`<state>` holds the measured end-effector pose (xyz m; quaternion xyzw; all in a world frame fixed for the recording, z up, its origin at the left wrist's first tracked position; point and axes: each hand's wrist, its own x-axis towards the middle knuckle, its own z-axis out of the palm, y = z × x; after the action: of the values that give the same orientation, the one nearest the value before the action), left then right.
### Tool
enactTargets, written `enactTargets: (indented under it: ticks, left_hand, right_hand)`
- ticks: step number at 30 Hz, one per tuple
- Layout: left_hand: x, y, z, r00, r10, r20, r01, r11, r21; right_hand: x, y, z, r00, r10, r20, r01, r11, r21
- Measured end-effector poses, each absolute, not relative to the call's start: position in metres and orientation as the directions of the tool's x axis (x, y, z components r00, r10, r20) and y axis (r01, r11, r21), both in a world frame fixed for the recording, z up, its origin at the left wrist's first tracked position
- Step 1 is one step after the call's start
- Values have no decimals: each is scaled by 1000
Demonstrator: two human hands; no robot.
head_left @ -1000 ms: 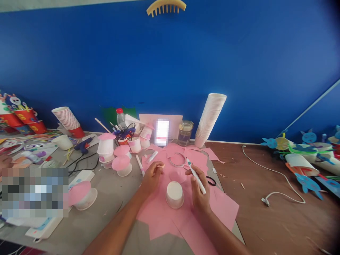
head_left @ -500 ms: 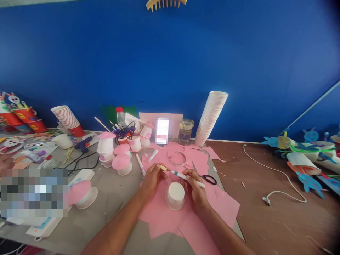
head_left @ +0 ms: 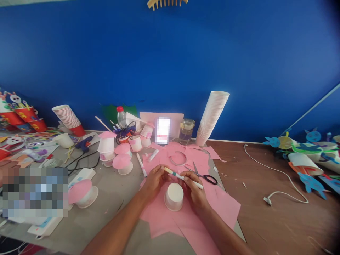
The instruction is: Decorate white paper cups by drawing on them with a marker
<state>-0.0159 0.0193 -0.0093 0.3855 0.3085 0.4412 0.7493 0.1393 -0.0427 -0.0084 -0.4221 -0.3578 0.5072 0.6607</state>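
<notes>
My right hand (head_left: 194, 189) grips a white marker with a teal band (head_left: 186, 178), lying almost level. My left hand (head_left: 154, 180) pinches the pale cap (head_left: 166, 170) at the marker's left tip; the cap seems to sit on the tip. Just below both hands an upturned white paper cup (head_left: 174, 197) stands on pink paper sheets (head_left: 220, 205). Black-handled scissors (head_left: 206, 177) lie to the right of my right hand. A thin ring (head_left: 177, 159) rests on the pink paper beyond my hands.
A leaning stack of white cups (head_left: 211, 118) and a glass jar (head_left: 185, 131) stand by the blue wall. Pink-topped cup crafts (head_left: 122, 164) and a glue gun (head_left: 84, 143) lie left. A white cable (head_left: 278, 177) crosses the brown table on the right, near blue paper crafts (head_left: 305, 163).
My right hand swung the marker from upright to level and brought its tip to the cap in my left hand. Both hands drew together above the cup.
</notes>
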Motion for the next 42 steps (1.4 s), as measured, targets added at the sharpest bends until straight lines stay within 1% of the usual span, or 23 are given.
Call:
enactTargets:
  ticks: [4,7,10,15,21,24,29,36,38,39,40,41,42]
  left_hand:
    - [-16,18,-7,472,874,-115,-425,340,839]
    - [-18,21,-6,495,859,-132,-442,379,813]
    - [-20,22,-4,549,822,-149,-447,440,779]
    - [-22,19,1,633,759,-151,-432,508,745]
    - [-17,13,4,688,724,-48,-454,481,750]
    - [-16,12,3,704,710,-21,-455,474,754]
    - [-17,13,3,666,745,-21,-486,456,745]
    - [-16,14,1,631,774,-48,-452,417,789]
    - [-17,18,-1,586,810,-34,-431,347,833]
    - [-19,21,-2,521,854,-11,-406,259,876]
    - [-23,25,-4,419,907,26,-360,139,923]
    - [-27,29,-6,287,954,81,-272,0,962]
    - [-32,33,-7,130,980,154,-122,-139,983]
  right_hand:
    - [140,-43,-11,237,970,51,-383,142,-913]
    - [142,-42,-13,233,972,17,-402,112,-909]
    - [143,-42,-13,203,979,-2,-448,91,-889]
    - [144,-43,-10,146,989,15,-534,92,-840]
    - [143,-45,-6,111,993,51,-548,104,-830]
    - [140,-46,-5,118,991,58,-551,114,-827]
    - [136,-48,-9,156,984,83,-517,153,-842]
    - [140,-43,-7,133,987,92,-492,146,-858]
    - [144,-41,-7,147,982,116,-476,173,-863]
    - [146,-40,-7,175,976,131,-460,199,-866]
    - [147,-40,-7,217,965,146,-430,229,-873]
    - [149,-39,-9,261,952,162,-377,256,-890]
    - [150,-39,-10,299,936,183,-298,274,-914]
